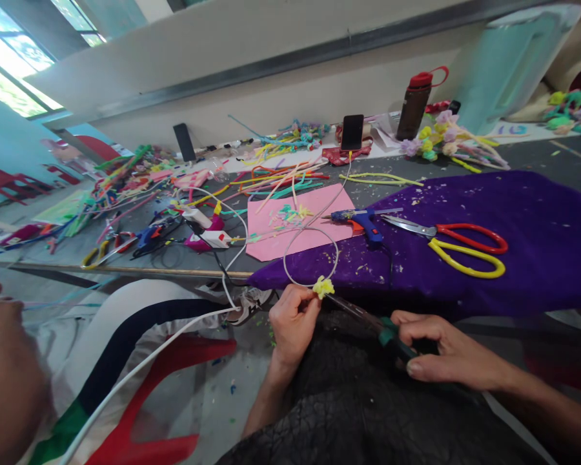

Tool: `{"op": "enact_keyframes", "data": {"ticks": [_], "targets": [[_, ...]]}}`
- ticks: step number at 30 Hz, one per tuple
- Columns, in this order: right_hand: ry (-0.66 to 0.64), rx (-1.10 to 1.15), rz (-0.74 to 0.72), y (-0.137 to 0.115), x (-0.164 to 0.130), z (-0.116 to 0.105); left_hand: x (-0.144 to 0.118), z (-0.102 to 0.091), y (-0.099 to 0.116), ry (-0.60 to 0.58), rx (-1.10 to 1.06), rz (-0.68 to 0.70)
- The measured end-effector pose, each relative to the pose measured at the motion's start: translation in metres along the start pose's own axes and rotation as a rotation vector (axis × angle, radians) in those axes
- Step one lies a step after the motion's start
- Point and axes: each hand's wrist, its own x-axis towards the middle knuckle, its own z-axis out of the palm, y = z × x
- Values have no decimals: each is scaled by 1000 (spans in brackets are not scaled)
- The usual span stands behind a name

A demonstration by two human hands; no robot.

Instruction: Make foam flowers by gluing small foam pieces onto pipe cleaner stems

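Yellow fuzzy piece point(323, 286) sits pinched at the fingertips of the left hand point(293, 320), just below the near edge of the purple cloth point(537, 219) and touching the bottom of a thin white wire loop point(310, 257) that rises over that edge onto the cloth. The left hand's fingers close narrowly on the piece. The right hand point(445, 355) is wrapped around the green-and-black handle of a slim tool point(368, 318), whose dark shaft slants up-left so its tip meets the yellow piece. Both hands hang in front of the table edge, over a dark textured garment on the lap, with open room below and between them.

On the cloth, a blue glue gun point(363, 221) lies just beyond the wire loop, and scissors point(458, 244) with red and yellow handles lie to its right, well apart from the hands. A pink paper sheet point(295, 223) overlaps the cloth's left edge. Farther left, the grey table point(561, 155) is crowded with coloured pipe cleaners point(275, 177), pliers and cables, leaving little bare surface. A phone point(352, 132) stands propped near the far wall, with a brown bottle point(415, 103) to its right. A white cable point(140, 368) runs from the table edge down across the lower left, above a red plastic chair point(174, 368).
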Motion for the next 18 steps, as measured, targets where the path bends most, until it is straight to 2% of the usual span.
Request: {"op": "enact_keyframes", "data": {"ticks": [10, 18], "targets": [[-18, 74, 67, -2, 0, 1, -1, 3, -4, 15, -29, 26], [-51, 318, 162, 2, 0, -4, -1, 3, -4, 6, -19, 23]]}}
